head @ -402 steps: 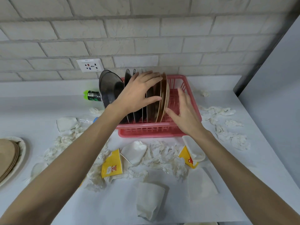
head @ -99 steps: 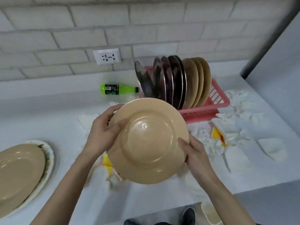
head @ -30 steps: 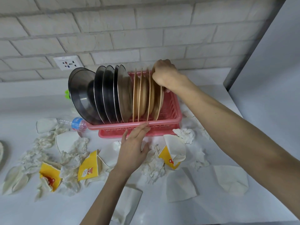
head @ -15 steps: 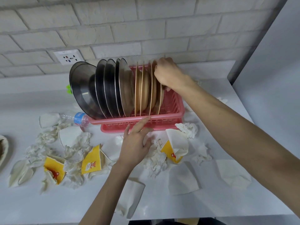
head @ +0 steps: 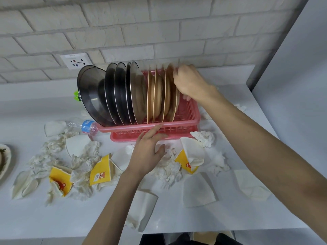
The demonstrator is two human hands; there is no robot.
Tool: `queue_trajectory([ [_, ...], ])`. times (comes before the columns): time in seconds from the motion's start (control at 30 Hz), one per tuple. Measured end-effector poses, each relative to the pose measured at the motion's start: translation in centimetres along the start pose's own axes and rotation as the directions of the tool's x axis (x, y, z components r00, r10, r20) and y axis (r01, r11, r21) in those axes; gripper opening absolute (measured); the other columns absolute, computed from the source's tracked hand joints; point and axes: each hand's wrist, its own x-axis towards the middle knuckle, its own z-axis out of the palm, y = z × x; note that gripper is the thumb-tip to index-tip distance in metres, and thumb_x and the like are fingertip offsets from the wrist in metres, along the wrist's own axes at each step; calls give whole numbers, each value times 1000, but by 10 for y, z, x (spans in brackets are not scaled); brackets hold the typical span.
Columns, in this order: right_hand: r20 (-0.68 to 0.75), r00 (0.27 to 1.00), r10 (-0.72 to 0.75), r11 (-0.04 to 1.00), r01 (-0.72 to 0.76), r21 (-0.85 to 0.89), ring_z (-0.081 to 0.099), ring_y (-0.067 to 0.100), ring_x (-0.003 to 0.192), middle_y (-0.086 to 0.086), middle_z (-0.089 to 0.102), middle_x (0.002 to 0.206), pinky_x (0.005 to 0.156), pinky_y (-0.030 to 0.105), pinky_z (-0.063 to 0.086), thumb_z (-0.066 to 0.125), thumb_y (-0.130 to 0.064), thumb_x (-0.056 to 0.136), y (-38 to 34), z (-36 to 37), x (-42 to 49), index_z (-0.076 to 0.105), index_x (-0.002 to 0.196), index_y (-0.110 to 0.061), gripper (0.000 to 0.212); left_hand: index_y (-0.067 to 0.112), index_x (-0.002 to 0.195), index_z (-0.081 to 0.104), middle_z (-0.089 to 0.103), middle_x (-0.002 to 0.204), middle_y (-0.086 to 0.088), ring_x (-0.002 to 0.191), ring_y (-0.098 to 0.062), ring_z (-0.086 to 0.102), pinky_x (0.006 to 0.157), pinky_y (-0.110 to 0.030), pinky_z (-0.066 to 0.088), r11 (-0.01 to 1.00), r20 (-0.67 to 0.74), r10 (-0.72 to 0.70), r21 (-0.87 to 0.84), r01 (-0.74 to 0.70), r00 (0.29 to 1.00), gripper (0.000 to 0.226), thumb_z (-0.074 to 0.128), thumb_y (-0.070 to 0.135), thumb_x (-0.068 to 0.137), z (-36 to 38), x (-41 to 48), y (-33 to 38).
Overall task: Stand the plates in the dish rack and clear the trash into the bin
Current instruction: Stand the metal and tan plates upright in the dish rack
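A pink dish rack (head: pixel 185 121) stands on the white counter against the brick wall. Several steel plates (head: pixel 120 96) stand upright in its left part, and several tan plates (head: pixel 157 92) stand to their right. My right hand (head: pixel 189 82) is curled over the top rim of the rightmost tan plate (head: pixel 174 106), which stands in the rack. My left hand (head: pixel 148 151) is spread, its fingertips against the rack's front rim, holding nothing. Crumpled tissues (head: pixel 83 156), crushed yellow paper cups (head: pixel 99 172) and flattened white cups (head: pixel 143 209) litter the counter in front. No bin is in view.
A plastic water bottle (head: pixel 83 125) lies by the rack's left end and a green bottle (head: pixel 77 96) shows behind the steel plates. Another plate (head: pixel 4 160) peeks in at the left edge. A grey wall (head: pixel 292 85) closes the right side. The counter's front edge runs below.
The tan plate I held in both hands 3.3 s ago now stands at the rack's right end. Over the last second both hands have hardly moved.
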Motion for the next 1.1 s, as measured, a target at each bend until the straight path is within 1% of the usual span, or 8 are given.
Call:
queue_trajectory([
  [0.07,23,1000,9,1000,-10,29,67,32,54,27,65,76,30,24,43,35,-15,101,3,-3,-9,51,71,0,36,22,121,66,43,152,8,129,-14,51,101,-53,46,999,-3,-1,-34,1,1000,34,63,15,88,-3,0,0],
  [0.13,49,999,20,999,-22,40,63,27,42,25,63,68,36,28,50,37,-10,99,1,-3,-14,53,71,2,34,21,126,65,44,151,8,130,-13,49,98,-51,49,1000,5,4,-24,-4,1000,39,61,16,88,-6,1,0],
  [0.23,25,999,41,998,-42,43,67,31,51,22,62,65,52,34,58,40,-3,94,-6,0,-16,52,68,3,29,20,132,62,41,154,8,122,-20,57,101,-50,46,1000,47,-6,15,5,999,43,64,16,89,-8,3,4],
  [0.37,49,998,26,998,-29,55,63,27,38,20,57,50,39,27,52,39,3,89,-13,4,-14,50,61,-1,30,20,133,62,37,156,9,107,-28,64,104,-49,43,998,79,-33,54,29,996,43,66,17,90,-9,3,8],
  [0.57,47,999,24,992,-30,121,58,23,31,22,54,61,35,26,47,39,3,93,-18,6,-17,45,64,-6,31,20,133,62,36,157,8,110,-31,63,106,-49,41,997,102,-52,64,46,993,43,66,19,90,-11,3,10],
  [0.77,83,995,53,986,-65,150,63,26,38,24,60,59,39,30,52,37,1,95,-18,7,-24,52,85,2,19,18,133,62,34,158,8,126,-23,56,107,-47,41,998,114,-47,48,42,992,42,65,18,91,-13,3,10],
  [0.93,90,991,99,979,-113,168,66,28,43,27,66,64,48,39,60,36,-3,97,-11,7,-35,57,107,14,29,20,132,62,35,157,8,129,-21,53,105,-44,44,999,87,-42,12,41,995,42,65,17,90,-12,1,10],
  [1.1,17,998,53,984,-55,170,63,21,39,18,66,60,42,28,55,36,-17,103,2,1,-52,60,94,7,36,22,124,67,58,137,8,125,-9,53,104,-21,42,999,1,3,-55,-3,1000,34,64,14,91,-19,-6,10],
])
